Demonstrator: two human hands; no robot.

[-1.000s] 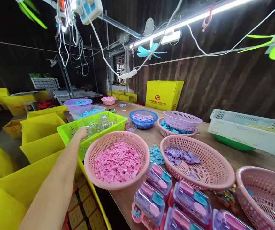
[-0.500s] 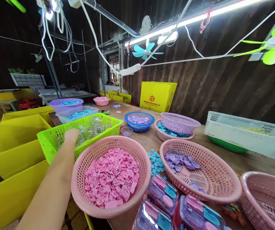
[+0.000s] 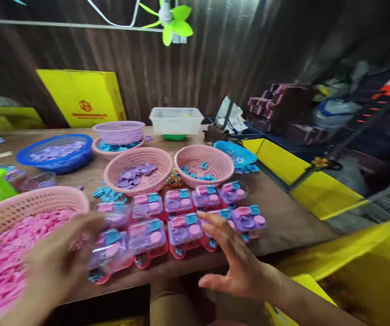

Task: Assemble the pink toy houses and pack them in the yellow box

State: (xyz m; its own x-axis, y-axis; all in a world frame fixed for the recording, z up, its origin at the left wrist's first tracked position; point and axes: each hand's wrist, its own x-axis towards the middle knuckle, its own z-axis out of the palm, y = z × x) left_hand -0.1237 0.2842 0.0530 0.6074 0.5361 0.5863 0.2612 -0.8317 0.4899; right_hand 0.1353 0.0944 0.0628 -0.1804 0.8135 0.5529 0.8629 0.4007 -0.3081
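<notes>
My left hand (image 3: 59, 260) is blurred by motion at the lower left, over the nearest pink toy case (image 3: 109, 256) and beside the pink basket (image 3: 28, 201) full of pink pieces. Whether it holds anything is unclear. My right hand (image 3: 235, 262) hovers open, fingers spread, at the table's front edge. Its fingertips are close to the front row of pink cases (image 3: 184, 231). These cases have clear lids and hold purple, blue and pink parts. They stand in two rows.
Behind the cases stand a pink basket with purple pieces (image 3: 162, 159), a pink basket with a few blue pieces (image 3: 228, 166), a blue basket (image 3: 55, 164), a purple basket (image 3: 118, 132) and a white crate (image 3: 176, 120). Loose blue pieces (image 3: 104, 194) lie on the table. Yellow bins (image 3: 317, 192) stand right.
The view has swung right and down from the green basket to the rows of cases. My left arm has come back from that basket, and my right hand has come into view.
</notes>
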